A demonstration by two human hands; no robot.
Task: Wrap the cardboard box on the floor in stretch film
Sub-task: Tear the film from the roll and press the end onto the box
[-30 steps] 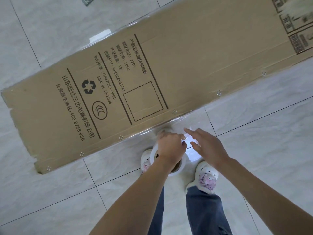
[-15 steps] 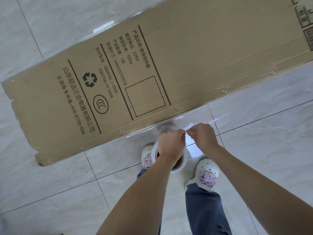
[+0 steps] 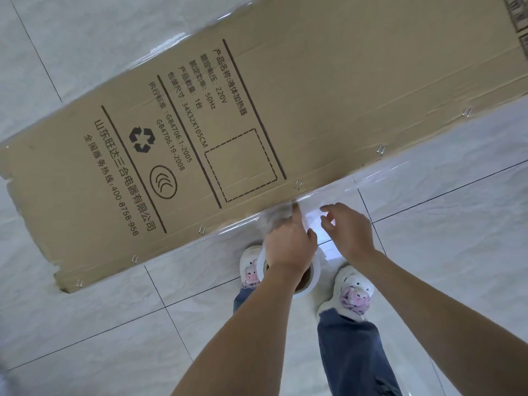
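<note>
Head view: left hand (image 3: 288, 247) is gripping film roll (image 3: 310, 284); right hand (image 3: 347, 232) is hovering open beside it. Box (image 3: 257, 115) is lying just beyond grip. Film's thin, clingy, prob tears easily — pinch loose edge.

Your cardboard box (image 3: 314, 95) is tan with dark brown print; the floor (image 3: 85, 324) is pale grey marbled tile; your slippers (image 3: 353, 292) white with pink, jeans (image 3: 354, 358) blue.
</note>
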